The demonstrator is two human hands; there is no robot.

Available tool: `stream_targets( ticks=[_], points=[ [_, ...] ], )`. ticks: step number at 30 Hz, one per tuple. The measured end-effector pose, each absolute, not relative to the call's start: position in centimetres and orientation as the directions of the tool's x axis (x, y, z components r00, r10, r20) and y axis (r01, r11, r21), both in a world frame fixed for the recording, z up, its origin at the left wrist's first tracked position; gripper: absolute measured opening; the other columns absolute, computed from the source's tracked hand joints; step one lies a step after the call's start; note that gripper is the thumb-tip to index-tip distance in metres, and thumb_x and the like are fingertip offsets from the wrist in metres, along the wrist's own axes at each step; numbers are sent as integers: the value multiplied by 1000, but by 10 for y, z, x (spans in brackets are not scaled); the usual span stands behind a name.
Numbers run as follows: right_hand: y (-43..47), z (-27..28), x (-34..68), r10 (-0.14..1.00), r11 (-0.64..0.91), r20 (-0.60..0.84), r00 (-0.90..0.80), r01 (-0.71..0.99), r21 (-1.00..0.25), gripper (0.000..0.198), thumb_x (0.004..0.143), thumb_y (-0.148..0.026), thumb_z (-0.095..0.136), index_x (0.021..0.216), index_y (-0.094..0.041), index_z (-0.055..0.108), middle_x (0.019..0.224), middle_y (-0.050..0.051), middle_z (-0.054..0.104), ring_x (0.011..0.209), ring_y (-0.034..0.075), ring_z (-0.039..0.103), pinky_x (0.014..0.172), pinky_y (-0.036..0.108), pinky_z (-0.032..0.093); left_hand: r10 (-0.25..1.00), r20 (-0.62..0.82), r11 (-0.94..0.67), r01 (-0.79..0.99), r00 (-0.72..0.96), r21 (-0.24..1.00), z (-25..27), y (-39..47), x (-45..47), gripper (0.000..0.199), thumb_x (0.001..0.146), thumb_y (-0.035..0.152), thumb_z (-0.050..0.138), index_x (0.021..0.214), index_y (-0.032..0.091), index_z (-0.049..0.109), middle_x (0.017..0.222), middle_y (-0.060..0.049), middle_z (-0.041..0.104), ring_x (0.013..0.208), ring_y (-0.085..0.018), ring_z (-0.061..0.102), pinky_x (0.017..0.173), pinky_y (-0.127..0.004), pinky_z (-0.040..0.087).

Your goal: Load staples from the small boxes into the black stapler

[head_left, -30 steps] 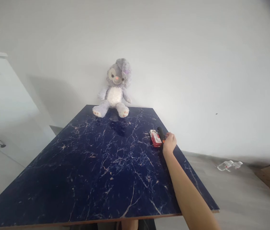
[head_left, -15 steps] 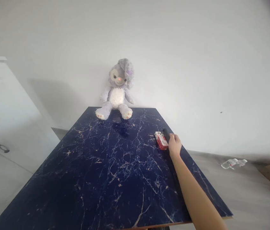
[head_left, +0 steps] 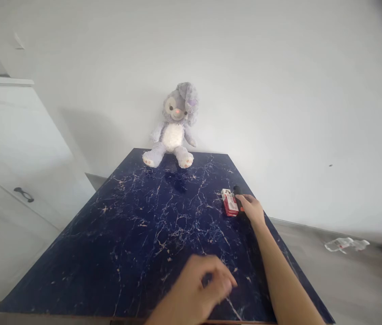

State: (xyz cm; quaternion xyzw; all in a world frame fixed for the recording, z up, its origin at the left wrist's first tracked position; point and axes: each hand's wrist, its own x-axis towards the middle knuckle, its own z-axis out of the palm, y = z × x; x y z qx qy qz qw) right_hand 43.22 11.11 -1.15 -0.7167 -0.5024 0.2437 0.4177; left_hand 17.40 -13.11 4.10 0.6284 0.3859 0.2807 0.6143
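Observation:
My right hand (head_left: 251, 209) is closed round a black, rod-shaped object (head_left: 237, 192) near the right edge of the blue marbled table (head_left: 137, 253). A bit of orange shows on the object by my fingers; most of its lower part is covered. Just left of it, close beside, lies a small red and white box (head_left: 230, 202). Lower down, over the front of the table, my left hand (head_left: 204, 286) is slightly blurred. Its fingers are curved, with a gap between thumb and forefinger, and nothing is seen in it.
A lilac plush toy (head_left: 173, 131) sits at the table's far end, against the white wall (head_left: 279, 99). To the left stands a white cabinet (head_left: 15, 144) with a dark handle (head_left: 24, 194). Clear plastic bottles (head_left: 347, 244) lie on the floor at the right.
My left hand has come into view at the bottom. My right hand stays at the black object, its fingers now differently placed. The view has turned slightly left.

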Motion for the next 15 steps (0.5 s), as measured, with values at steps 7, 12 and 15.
stream_targets(
  ticks=[7, 12, 15],
  points=[
    [99, -18, 355, 974, -84, 26, 225, 467, -880, 44, 66, -61, 73, 88, -23, 76, 86, 4, 75, 73, 23, 67, 63, 29, 44, 866, 443, -193, 662, -233, 724, 67, -63, 48, 29, 96, 37, 49, 97, 18, 71, 83, -3, 72, 74, -15, 65, 71, -24, 48],
    [96, -20, 254, 999, -7, 8, 40, 367, -930, 35, 70, -55, 73, 81, -22, 73, 77, 3, 73, 68, 20, 66, 61, 27, 46, 783, 553, -18, 877, -286, 480, 32, -22, -40, 29, 95, 37, 49, 95, 16, 69, 77, -3, 69, 71, -16, 62, 75, -26, 47],
    [94, -18, 183, 1000, -4, -1, 9, 360, -933, 33, 77, -54, 66, 80, -22, 71, 74, 2, 71, 71, 20, 67, 64, 26, 48, 856, 514, -145, 923, -65, 357, 9, -6, -59, 30, 97, 34, 44, 104, 18, 68, 96, -6, 72, 85, -19, 65, 86, -29, 48]
  ],
)
